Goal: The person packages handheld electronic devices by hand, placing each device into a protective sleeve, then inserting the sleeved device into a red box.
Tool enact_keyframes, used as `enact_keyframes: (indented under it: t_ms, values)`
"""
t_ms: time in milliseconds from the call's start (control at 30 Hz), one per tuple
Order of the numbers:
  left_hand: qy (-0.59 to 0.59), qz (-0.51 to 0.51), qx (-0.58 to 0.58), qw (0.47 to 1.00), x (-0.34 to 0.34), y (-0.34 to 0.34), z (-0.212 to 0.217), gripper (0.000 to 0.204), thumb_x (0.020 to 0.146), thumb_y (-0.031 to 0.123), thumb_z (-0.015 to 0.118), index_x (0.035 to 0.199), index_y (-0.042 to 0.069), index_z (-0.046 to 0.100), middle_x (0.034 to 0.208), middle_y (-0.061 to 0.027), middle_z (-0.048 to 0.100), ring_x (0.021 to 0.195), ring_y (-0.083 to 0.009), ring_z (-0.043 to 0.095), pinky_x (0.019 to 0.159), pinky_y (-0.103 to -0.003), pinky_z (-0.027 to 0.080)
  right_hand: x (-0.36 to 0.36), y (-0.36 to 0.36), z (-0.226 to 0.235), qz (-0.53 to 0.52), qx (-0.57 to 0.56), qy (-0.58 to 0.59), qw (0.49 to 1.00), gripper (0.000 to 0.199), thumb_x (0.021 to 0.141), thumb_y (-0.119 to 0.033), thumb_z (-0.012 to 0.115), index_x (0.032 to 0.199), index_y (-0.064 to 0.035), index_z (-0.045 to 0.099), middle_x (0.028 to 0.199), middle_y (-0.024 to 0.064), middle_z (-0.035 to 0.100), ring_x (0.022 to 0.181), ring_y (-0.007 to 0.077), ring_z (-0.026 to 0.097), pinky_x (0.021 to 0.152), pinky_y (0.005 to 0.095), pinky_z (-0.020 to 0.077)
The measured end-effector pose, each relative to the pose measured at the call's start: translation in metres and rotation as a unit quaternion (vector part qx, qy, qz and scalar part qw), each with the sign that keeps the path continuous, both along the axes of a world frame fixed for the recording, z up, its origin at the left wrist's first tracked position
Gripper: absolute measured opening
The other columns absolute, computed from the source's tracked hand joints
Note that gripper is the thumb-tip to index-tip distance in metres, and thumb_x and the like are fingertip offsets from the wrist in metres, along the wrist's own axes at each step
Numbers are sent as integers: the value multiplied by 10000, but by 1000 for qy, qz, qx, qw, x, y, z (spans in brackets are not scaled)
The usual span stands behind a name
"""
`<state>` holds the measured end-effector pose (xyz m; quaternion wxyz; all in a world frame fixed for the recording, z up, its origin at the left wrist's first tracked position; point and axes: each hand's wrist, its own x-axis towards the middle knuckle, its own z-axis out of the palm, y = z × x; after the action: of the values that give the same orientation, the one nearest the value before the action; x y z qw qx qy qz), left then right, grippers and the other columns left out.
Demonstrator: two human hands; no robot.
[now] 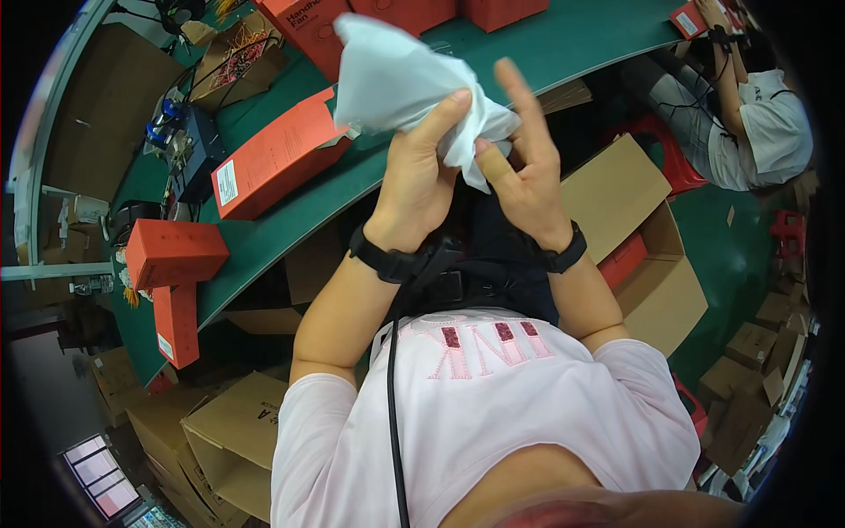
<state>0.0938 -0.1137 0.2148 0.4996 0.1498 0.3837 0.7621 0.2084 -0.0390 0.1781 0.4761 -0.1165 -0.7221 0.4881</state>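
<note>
A white wrapped bundle [387,84], loose and wrinkled like a soft bag, is held up above the edge of the green table [251,242]. My left hand [418,176] grips its lower side, thumb lying across the wrapping. At the bunched end, my right hand [532,180] presses the white material with its thumb, while its forefinger points up, blurred. What lies inside the wrapping is hidden. Just left of the bundle, an orange-red box [282,157] lies on the table, its end flap standing out toward the bundle.
More orange-red boxes [176,253] stand on the table at left and along the back. A dark blue device [198,158] with cables sits behind. An open cardboard carton [660,290] is by my right arm. At far right, another person [757,132] works seated.
</note>
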Motion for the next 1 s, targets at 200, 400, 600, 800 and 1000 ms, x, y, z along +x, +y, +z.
enact_keyframes:
  t_ms: [200,400,600,800,1000]
  values:
    - [-271,-27,20,962,-11,6,-3,368,955,281,712,1242,83,595,1193,-53,678,1122,-208,654,989,-417,530,14,1,17,-147,-108,46,982,428,1100,-202,433,1451,38,483,1365,190,624,907,176,693,756,281,541]
    - [-182,43,31,982,-27,4,6,379,963,256,711,1261,74,567,1230,-64,659,1158,-229,645,1026,-425,530,44,26,50,-205,387,-53,898,644,908,-364,731,1350,73,562,1361,194,606,995,207,635,753,275,507]
    - [-157,25,34,987,-22,3,20,409,968,335,699,1251,71,567,1210,-74,650,1182,-241,616,1051,-471,503,17,20,49,-94,283,-109,948,353,827,4,769,1170,-67,727,968,108,655,731,163,631,642,280,522]
    - [-104,-38,130,985,-18,-8,-8,435,990,356,653,1250,16,574,1053,-125,704,958,-278,691,922,-441,547,30,27,-2,382,-591,18,710,288,1056,-263,493,1048,-22,650,879,91,680,711,195,668,646,332,561]
    - [574,18,37,818,14,-32,-52,407,807,59,784,1177,-34,640,1176,-136,677,1067,-284,667,920,-360,527,32,-22,-18,155,-652,-64,740,324,1068,-213,470,1312,-28,575,1275,100,642,1133,242,637,961,419,533]
